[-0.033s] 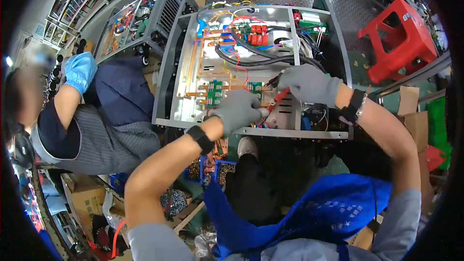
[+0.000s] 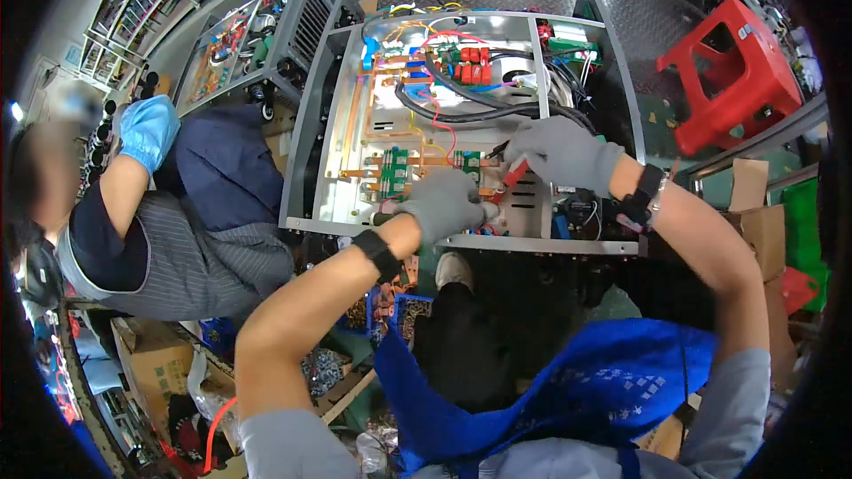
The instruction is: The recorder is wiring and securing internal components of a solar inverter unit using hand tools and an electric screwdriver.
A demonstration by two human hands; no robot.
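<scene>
My left hand [image 2: 442, 202], in a grey glove, reaches over the front part of an open metal equipment chassis [image 2: 461, 244]. Its fingers curl down near the front wall; whatever they grip is hidden. Beside it on the right, my gloved right hand [image 2: 564, 155] is closed round a red-handled tool [image 2: 516, 172] that slants down toward the left fingertips. The tool's exact kind is not clear. Green circuit boards [image 2: 393, 173] on copper bars sit just beyond the left hand. Thick black cables [image 2: 470, 111] and thin red and yellow wires run behind both hands.
A second open chassis [image 2: 240, 44] stands at the far left. Close on the left sits a co-worker with a blue-gloved hand [image 2: 148, 131]. A red stool [image 2: 732, 71] is at the right. Blue bins of small parts [image 2: 411, 312] and cardboard boxes [image 2: 160, 364] lie below.
My right hand has shifted slightly left, and less of the red tool shows. The left hand has moved a little to the right. The chassis stays put.
</scene>
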